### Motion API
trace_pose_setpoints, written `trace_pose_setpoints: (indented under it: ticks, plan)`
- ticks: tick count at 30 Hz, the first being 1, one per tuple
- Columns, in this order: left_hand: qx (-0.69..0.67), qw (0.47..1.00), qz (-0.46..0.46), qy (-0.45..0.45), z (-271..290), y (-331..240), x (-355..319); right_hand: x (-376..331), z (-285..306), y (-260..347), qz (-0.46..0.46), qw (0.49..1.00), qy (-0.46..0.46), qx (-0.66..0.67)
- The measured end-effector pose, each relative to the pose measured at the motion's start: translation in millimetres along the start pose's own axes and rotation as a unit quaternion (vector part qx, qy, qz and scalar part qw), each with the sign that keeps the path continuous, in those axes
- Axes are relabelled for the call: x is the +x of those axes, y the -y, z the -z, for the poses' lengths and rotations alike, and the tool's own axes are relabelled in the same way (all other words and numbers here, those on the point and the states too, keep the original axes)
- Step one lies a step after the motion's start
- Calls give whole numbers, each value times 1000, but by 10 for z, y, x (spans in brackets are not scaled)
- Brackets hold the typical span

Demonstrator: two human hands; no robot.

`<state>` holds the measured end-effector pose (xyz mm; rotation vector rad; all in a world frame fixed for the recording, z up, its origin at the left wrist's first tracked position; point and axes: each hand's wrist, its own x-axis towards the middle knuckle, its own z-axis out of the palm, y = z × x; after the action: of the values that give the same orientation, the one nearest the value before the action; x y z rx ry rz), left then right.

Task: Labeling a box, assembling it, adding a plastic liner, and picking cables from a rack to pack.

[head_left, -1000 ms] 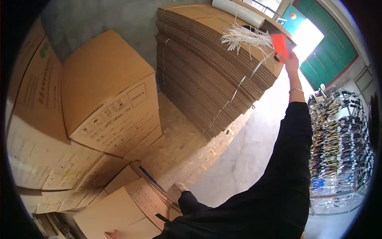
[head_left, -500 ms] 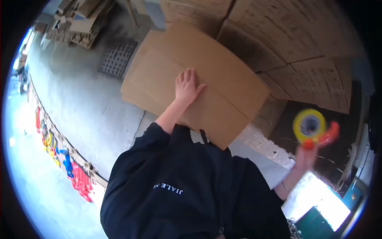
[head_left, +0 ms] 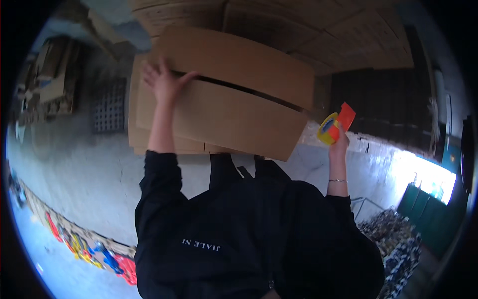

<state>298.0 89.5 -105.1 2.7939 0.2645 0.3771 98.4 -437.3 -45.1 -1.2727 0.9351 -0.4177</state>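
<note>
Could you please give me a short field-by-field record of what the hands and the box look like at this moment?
left hand: open, fingers spread, pressing flat on the cardboard box at the left end of the seam
right hand: raised beside the box's right edge, gripping a tape dispenser
tape dispenser: yellow roll, red-orange frame, apart from the box
cardboard box: two top flaps closed, a dark seam between them, no tape visible
surroundings: stacked cartons behind, grey concrete floor

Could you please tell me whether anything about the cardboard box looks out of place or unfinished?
The box has an open dark gap between its top flaps; the left hand presses there, and the right hand holds the tape dispenser beside it.
</note>
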Motion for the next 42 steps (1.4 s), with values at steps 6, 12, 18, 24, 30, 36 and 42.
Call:
trace_pose_setpoints:
  ticks: [6,12,18,24,30,36,42]
  plan:
    - [107,989,85,52,-240,624,463,513,-144,-884,17,950,-230,-209]
    - [-88,996,-6,-1,90,913,420,312,-366,-1065,48,892,-187,-408]
    - [-36,992,71,94,-28,744,561,132,-423,-1181,57,965,-26,-256]
    - [20,994,91,49,6,569,399,400,-514,-1084,-63,985,-26,-160]
    - [26,999,45,-4,451,-741,-66,191,539,-636,36,974,-32,-222]
    - [-2,1000,-28,-10,611,-2539,-930,274,2495,-608,80,986,-74,-130]
    - [-24,996,-75,30,-89,-4487,-2188,376,4609,-336,95,954,-191,-213]
